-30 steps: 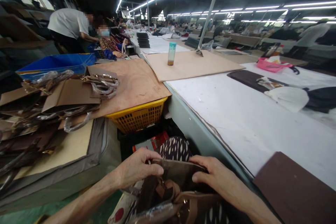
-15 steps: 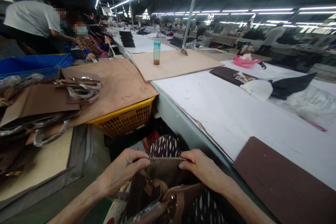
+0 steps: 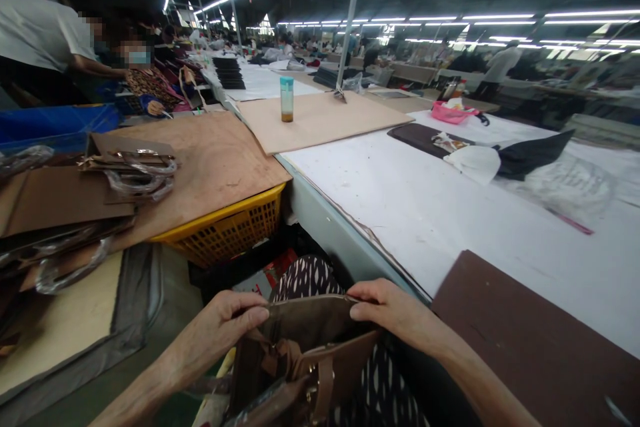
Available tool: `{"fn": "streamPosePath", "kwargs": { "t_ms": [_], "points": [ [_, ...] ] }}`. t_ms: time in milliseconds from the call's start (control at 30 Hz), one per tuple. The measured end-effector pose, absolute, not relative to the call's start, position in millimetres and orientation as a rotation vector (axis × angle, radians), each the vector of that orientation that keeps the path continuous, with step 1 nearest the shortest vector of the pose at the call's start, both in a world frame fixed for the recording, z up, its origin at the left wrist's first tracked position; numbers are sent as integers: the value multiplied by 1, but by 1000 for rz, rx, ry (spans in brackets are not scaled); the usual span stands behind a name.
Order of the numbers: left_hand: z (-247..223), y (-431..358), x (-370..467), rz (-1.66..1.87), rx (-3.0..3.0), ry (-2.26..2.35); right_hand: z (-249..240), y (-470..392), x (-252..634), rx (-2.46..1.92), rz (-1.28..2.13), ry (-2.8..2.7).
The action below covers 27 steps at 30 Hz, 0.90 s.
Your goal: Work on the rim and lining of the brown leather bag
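Bag (image 3: 305,347) sits in your lap at 6 o'clock, mouth up. Your left hand (image 3: 220,330) pinches its rim at 9; your right hand (image 3: 395,310) pinches the rim at 3. Mouth looks only partly parted; strap and buckle lie loose inside. Brown panel (image 3: 540,340) waits at 3 on the table (image 3: 425,213).

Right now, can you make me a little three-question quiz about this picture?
1. True or false: both hands pinch the top edge of the brown bag.
2. Where does the bottle with the teal cap stand? A) in the yellow basket B) on a tan board C) on the dark brown sheet
3. Which hand is nearer the white table?

Key: 1 true. 2 B. 3 the right hand; the left hand is farther.
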<state>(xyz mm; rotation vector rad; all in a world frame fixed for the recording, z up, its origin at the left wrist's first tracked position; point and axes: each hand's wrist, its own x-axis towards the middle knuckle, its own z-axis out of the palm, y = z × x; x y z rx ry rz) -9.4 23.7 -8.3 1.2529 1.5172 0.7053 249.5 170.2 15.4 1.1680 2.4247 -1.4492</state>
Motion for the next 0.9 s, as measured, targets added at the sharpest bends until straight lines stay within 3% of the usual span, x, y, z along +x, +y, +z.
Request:
{"fn": "streamPosePath", "kwargs": {
  "t_ms": [167, 433, 667, 800, 900],
  "points": [
    [-7, 24, -10, 680, 1269, 1498, 10, 163, 240, 1217, -1037, 2620],
    [8, 29, -2, 553, 1263, 1507, 9, 159, 242, 1175, -1037, 2689],
    [32, 72, 26, 285, 1847, 1586, 10, 151, 234, 1168, -958, 2728],
    [28, 98, 49, 78, 2122, 1441, 22, 149, 235, 1152, -1120, 2680],
    [25, 105, 58, 36, 2216, 1387, 30, 154, 246, 1099, -1509, 2505]
  ]
}}
